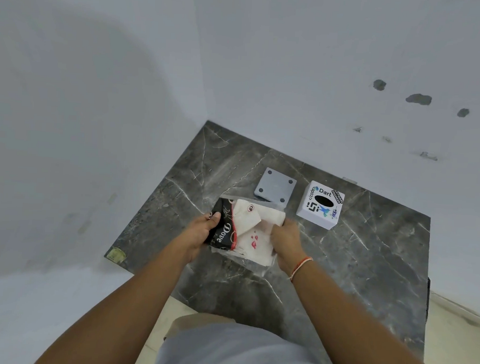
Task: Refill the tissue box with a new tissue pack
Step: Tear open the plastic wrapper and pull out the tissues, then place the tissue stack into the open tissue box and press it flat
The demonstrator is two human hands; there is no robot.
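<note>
Head view shows our left hand (203,231) clamped on the black "Dove" end of the tissue pack (244,230), while our right hand (285,241) grips its white end; the pack sits between them, just above the dark marble counter (368,258). Beyond the pack lies the grey base plate (275,189); right of it stands the stickered tissue box (320,205).

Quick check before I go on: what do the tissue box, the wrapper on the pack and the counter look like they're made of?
Tissue box: seemingly matte white plastic, stickers on top. Wrapper: thin glossy plastic film, partly clear, crinkled. Counter: polished dark grey stone, probably marble, with white veins.
</note>
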